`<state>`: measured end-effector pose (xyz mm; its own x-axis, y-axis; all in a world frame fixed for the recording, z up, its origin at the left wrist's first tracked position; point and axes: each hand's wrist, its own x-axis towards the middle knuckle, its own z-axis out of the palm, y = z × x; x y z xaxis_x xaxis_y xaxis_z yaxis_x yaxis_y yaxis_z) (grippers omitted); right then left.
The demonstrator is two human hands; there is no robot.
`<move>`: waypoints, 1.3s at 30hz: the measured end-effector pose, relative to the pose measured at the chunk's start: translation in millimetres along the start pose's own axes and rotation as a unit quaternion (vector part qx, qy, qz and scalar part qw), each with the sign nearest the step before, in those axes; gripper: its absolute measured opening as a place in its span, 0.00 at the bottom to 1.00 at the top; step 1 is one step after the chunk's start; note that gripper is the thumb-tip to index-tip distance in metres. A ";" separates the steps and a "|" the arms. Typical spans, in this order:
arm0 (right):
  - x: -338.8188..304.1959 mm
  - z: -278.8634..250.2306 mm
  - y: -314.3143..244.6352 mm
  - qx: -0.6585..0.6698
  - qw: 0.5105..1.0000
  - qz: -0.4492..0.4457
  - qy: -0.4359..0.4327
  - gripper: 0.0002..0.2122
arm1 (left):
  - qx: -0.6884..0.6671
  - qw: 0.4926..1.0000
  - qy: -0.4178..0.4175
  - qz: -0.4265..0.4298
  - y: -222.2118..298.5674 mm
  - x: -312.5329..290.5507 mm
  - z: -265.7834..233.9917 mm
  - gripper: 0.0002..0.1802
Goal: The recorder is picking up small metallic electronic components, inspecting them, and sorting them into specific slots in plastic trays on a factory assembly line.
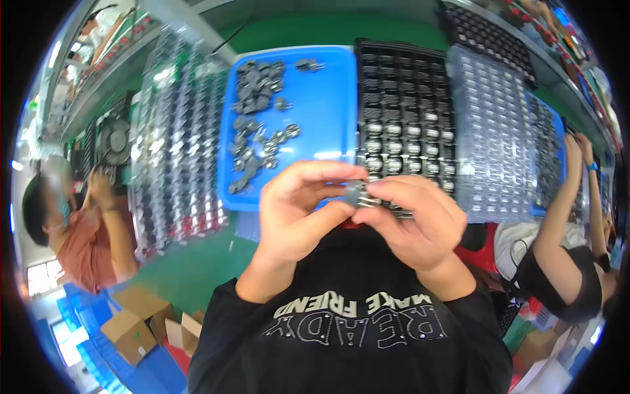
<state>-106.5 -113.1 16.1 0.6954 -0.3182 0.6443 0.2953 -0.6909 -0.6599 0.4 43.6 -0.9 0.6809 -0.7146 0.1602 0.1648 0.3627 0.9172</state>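
Observation:
My left hand point(295, 213) and my right hand point(423, 220) meet in front of my chest, just off the near edges of the trays. Between their fingertips they pinch a small grey part with metal pins point(356, 194); the fingers partly cover it. Beyond my left hand, a blue tray point(321, 98) carries loose grey pieces point(259, 82) and shiny metal-faced pieces point(270, 157). A black tray with rows of pockets point(377, 85) lies beyond my right hand. Several of its nearer pockets contain round shiny pieces point(412, 148).
Clear plastic trays point(492, 131) are stacked to the right of the black tray, and more point(177, 144) stand at the left. Co-workers sit on both sides: one in a reddish-brown shirt point(92, 253), another in a dark sleeve point(564, 282). Cardboard boxes point(131, 335) are at lower left.

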 end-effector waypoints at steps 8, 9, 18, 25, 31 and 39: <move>-7.3 -3.6 31.8 0.384 0.827 0.408 -0.052 0.08 | 0.343 0.915 0.014 0.214 -26.4 11.4 10.6 0.20; -5.0 -9.4 38.3 0.365 0.834 0.406 -0.078 0.07 | 0.381 0.904 -0.015 0.194 -27.1 12.9 8.9 0.22; 47.2 -95.8 141.7 -0.395 0.896 0.083 -0.183 0.05 | 0.728 0.686 0.006 -0.018 -33.0 50.8 -55.4 0.28; 35.8 -77.6 164.6 -0.506 0.821 -0.018 -0.264 0.03 | 0.782 0.622 0.044 0.017 -39.7 54.9 -80.4 0.20; 71.6 -160.5 196.2 -0.359 0.923 0.130 -0.047 0.11 | 0.756 0.648 0.077 0.049 -35.2 60.4 -81.3 0.17; 109.2 -205.6 299.2 -0.442 0.808 0.388 0.021 0.21 | 0.547 0.821 0.148 0.070 -30.2 48.3 -67.4 0.18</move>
<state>-76.9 -488.1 -31.5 0.4178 -0.8875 0.1946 -0.8159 -0.4607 -0.3494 76.5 38.4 -45.5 0.8087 -0.4772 0.3440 -0.5589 -0.4409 0.7023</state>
